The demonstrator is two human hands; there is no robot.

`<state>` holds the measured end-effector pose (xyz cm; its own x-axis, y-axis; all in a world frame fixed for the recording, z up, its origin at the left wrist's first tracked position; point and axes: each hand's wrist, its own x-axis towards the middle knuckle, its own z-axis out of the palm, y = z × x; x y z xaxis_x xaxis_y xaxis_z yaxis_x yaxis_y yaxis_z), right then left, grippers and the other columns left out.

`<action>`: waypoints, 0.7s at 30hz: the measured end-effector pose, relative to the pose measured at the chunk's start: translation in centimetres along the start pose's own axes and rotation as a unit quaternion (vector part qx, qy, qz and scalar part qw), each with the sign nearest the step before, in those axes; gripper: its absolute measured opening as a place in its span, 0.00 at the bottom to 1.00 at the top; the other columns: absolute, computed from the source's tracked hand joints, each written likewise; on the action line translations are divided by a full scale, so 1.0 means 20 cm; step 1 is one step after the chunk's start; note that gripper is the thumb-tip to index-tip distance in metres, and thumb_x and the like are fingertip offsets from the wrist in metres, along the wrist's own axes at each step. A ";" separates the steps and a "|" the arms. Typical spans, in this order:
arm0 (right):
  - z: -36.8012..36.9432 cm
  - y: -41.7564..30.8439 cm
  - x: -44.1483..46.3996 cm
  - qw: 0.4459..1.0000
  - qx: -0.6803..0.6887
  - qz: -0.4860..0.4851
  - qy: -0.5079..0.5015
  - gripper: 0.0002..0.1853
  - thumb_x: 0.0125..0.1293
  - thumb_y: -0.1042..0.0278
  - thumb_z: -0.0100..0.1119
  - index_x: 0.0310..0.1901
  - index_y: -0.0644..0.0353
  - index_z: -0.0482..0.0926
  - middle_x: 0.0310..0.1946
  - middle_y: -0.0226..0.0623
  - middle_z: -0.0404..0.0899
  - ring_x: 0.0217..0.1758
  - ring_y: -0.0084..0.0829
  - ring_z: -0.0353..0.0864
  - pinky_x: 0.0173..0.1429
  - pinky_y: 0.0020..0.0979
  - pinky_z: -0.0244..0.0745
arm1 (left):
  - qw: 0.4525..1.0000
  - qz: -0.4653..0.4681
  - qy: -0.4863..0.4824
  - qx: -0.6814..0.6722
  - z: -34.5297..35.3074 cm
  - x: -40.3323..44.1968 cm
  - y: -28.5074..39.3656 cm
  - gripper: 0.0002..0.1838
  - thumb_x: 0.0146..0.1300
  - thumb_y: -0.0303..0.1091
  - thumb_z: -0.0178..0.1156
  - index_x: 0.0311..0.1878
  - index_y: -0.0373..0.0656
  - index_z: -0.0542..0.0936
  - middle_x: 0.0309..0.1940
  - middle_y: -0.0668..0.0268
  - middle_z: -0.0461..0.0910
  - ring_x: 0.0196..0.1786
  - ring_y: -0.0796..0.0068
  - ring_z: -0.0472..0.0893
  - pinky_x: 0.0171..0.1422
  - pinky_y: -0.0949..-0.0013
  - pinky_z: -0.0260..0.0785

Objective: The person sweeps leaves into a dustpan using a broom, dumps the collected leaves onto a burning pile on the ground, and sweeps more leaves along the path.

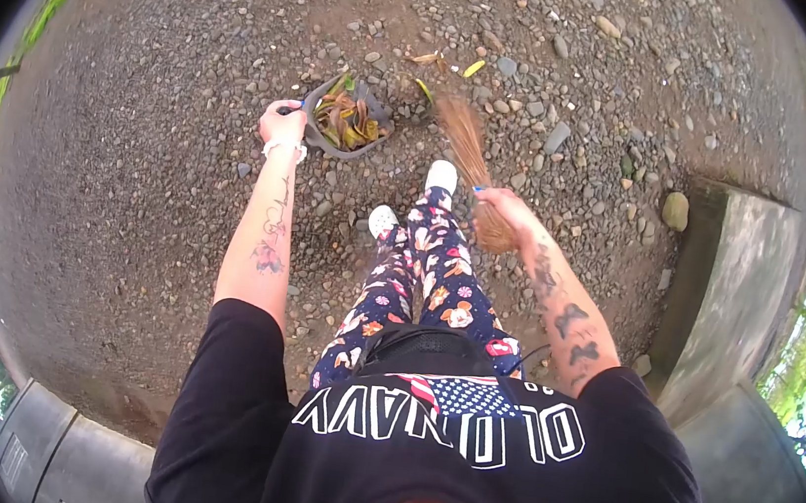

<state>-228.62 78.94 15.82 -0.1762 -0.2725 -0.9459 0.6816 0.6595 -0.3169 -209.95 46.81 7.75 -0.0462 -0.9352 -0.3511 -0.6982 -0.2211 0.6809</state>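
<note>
Here, left hand (283, 123) grips the container (375, 105) (leaves (344, 124) inside) at its side; right hand (509, 212) encircles broom (464, 137).

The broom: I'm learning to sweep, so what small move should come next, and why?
I'd probably make one short leftward stroke with the broom in the right hand, because a loose yellow-green leaf lies between its bristle tips and the grey container, which the left hand holds with leaves inside.

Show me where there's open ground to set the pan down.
Open gravel spreads left of the left hand and the pan. A stonier patch lies between the broom and the concrete block, with a large stone near the block. It's crowded around the white shoes: pan and broom either side, loose leaves ahead.
</note>
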 end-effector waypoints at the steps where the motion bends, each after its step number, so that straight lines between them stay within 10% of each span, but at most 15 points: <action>1: -0.05 -0.05 -0.07 0.999 0.021 0.019 -0.037 0.24 0.50 0.61 0.57 0.46 0.64 0.64 0.31 0.39 0.73 0.26 0.30 0.74 0.31 0.30 0.72 | 1.000 -0.006 -0.003 0.013 0.03 0.02 -0.01 0.14 0.31 0.23 0.58 0.28 0.45 0.80 0.22 0.68 0.77 0.25 0.78 0.74 0.33 0.75 0.67; 11: -0.51 -0.52 0.08 0.994 -0.075 -0.039 0.069 0.17 0.53 0.62 0.52 0.42 0.66 0.70 0.25 0.38 0.73 0.20 0.28 0.73 0.21 0.28 0.71 | 0.999 -0.020 0.039 -0.009 0.14 -0.07 0.00 0.10 0.35 0.23 0.55 0.25 0.45 0.79 0.24 0.63 0.78 0.27 0.71 0.76 0.35 0.72 0.66; 15: -0.15 -0.63 0.48 0.923 -0.346 -0.131 0.109 0.30 0.40 0.61 0.64 0.46 0.69 0.68 0.40 0.45 0.74 0.43 0.32 0.74 0.47 0.27 0.67 | 0.998 -0.006 0.051 -0.020 0.19 -0.13 0.12 0.08 0.37 0.22 0.54 0.24 0.44 0.78 0.29 0.60 0.79 0.34 0.66 0.78 0.42 0.71 0.67; 21: -0.04 -0.72 0.22 0.879 -0.465 -0.101 -0.024 0.30 0.43 0.59 0.60 0.47 0.68 0.67 0.41 0.46 0.73 0.45 0.34 0.72 0.49 0.29 0.65 | 0.997 -0.056 0.049 -0.022 0.18 -0.11 0.23 0.09 0.37 0.21 0.53 0.25 0.44 0.77 0.30 0.59 0.78 0.34 0.64 0.77 0.42 0.70 0.66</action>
<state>-239.80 68.88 16.23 -0.1815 -0.4648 -0.8666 -0.2402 0.8755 -0.4193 -215.72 48.84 9.34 0.1023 -0.9262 -0.3628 -0.6635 -0.3353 0.6688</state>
